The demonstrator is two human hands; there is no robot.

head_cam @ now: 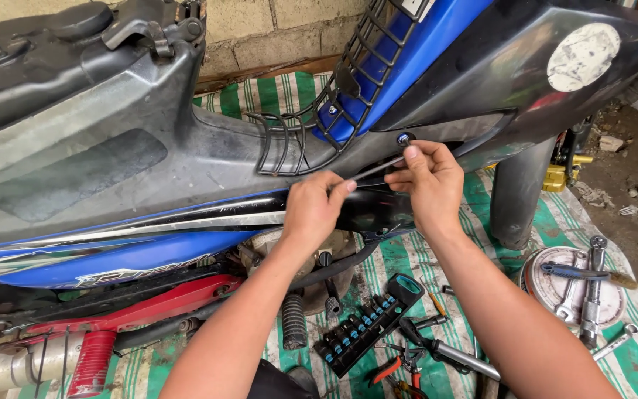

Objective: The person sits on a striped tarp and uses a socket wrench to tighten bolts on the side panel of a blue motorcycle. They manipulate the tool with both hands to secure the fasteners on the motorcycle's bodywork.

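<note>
On the striped mat, a socket bit set (367,325) and pliers (400,367) are laid out unused. Higher, a thin screwdriver (378,168) is gripped by the left hand (311,210) and steadied by the right hand (430,181). The screw (405,138) is seen seated in the black fairing panel (474,129), so its removal seems not yet done

One motorcycle (149,185); two hands; one screwdriver (378,168); one socket set (367,325); one round tin lid (570,284); one pair of pliers (400,366)

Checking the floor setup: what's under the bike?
A green-and-white striped mat lies under the bike. On it are a socket set, pliers, and a round lid holding wrenches. The bike's body and both arms hide the mat's middle.
</note>
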